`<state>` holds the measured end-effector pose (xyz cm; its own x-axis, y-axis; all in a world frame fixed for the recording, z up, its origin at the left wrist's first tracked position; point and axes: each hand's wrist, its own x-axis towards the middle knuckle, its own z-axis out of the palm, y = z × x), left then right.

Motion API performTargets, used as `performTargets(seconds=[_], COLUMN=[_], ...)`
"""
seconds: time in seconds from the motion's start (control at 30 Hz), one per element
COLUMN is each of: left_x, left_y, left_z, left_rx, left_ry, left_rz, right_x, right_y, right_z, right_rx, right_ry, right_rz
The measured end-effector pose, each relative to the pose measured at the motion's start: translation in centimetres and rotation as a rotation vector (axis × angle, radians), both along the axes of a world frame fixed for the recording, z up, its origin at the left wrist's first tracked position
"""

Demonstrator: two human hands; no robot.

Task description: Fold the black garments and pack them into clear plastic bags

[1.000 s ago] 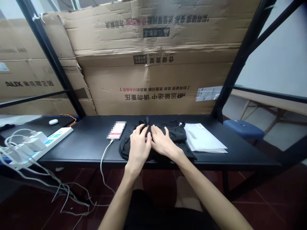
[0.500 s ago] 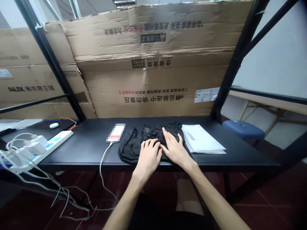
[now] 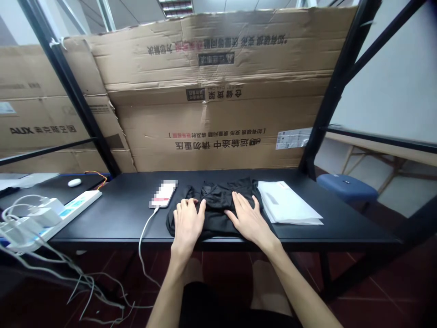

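A crumpled piece of black cloth [image 3: 218, 222], perhaps a garment, lies on the black table near its front edge; its exact kind cannot be made out. On its left part rests my left hand [image 3: 187, 221], palm down, with the fingers slightly bent and the thumb held apart. My right hand [image 3: 248, 217] lies on the right part, fingers stretched out and thumb spread to the left. Between the two hands a stretch of the cloth shows, with a bunched fold along its far side.
White sheets or sleeves [image 3: 290, 202] lie right of the cloth. To the left is a phone [image 3: 164, 193] with a charging cable [image 3: 140, 246] hanging over the table edge. A power strip [image 3: 73, 207] with plugs sits far left. Cardboard [image 3: 211, 118] stands behind the black table [image 3: 116, 205].
My left hand has moved left, away from my right hand, to the cloth's left part. My right hand stays in nearly the same place. The view has tilted slightly upward.
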<state>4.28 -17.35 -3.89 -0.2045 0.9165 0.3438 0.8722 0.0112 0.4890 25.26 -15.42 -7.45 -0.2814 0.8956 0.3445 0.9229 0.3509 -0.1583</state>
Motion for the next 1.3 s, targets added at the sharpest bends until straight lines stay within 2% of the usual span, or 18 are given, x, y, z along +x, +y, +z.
performTargets(seconds=[0.07, 0.23, 0.57, 0.7, 0.87, 0.93, 1.03, 1.13, 1.3], left_x=[0.4, 1.7, 2.9, 2.0, 0.7, 1.1, 2.7, 4.3, 4.8], left_y=[0.3, 1.3, 2.2, 2.0, 2.1, 2.2, 2.4, 2.5, 3.0], left_z=[0.0, 0.4, 0.4, 0.7, 1.6, 1.3, 0.1, -1.5, -2.8], left_rx=[-0.062, -0.084, -0.086, 0.017, 0.252, 0.359, 0.450, 0.436, 0.314], left_ry=[0.041, 0.017, -0.212, -0.295, -0.312, -0.288, -0.231, -0.151, -0.086], left_rz=[0.011, 0.002, -0.119, -0.094, -0.005, -0.049, -0.199, -0.361, -0.465], right_x=[0.0, 0.0, 0.1, 0.2, 0.1, 0.1, 0.1, 0.2, 0.4], right_y=[0.0, -0.1, -0.2, -0.3, -0.4, -0.4, -0.3, -0.4, -0.5], right_z=[0.0, 0.0, -0.1, 0.1, 0.3, 0.2, 0.0, 0.0, 0.1], right_rx=[0.005, 0.027, 0.049, 0.121, 0.193, 0.187, 0.162, 0.145, 0.116], right_ry=[-0.021, -0.056, -0.016, 0.029, 0.034, 0.031, 0.038, 0.040, 0.040], right_rz=[0.001, -0.003, 0.011, 0.067, 0.091, 0.085, 0.064, 0.061, 0.081])
